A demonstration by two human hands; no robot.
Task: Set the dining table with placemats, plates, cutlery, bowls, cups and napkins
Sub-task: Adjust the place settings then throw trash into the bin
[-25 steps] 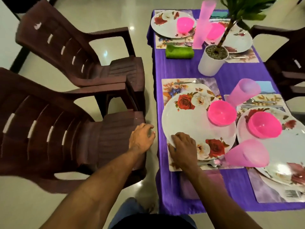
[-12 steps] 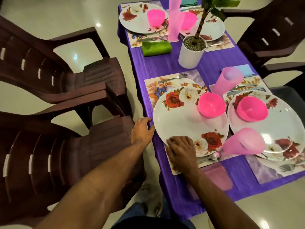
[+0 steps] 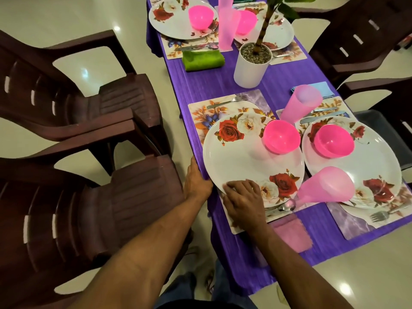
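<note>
Just one head cam, looking steeply down from standing height at the near corner of the purple table (image 3: pixel 223 85), forearms reaching in from below, close up.

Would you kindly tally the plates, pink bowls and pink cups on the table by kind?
Plates: 4
Pink bowls: 4
Pink cups: 3
Total: 11

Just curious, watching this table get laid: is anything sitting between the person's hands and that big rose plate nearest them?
Nothing visible. The right hand already rests its fingers on the plate's near rim, and the left hand lies against its left edge. The pink bowl sits on the far side.
</note>
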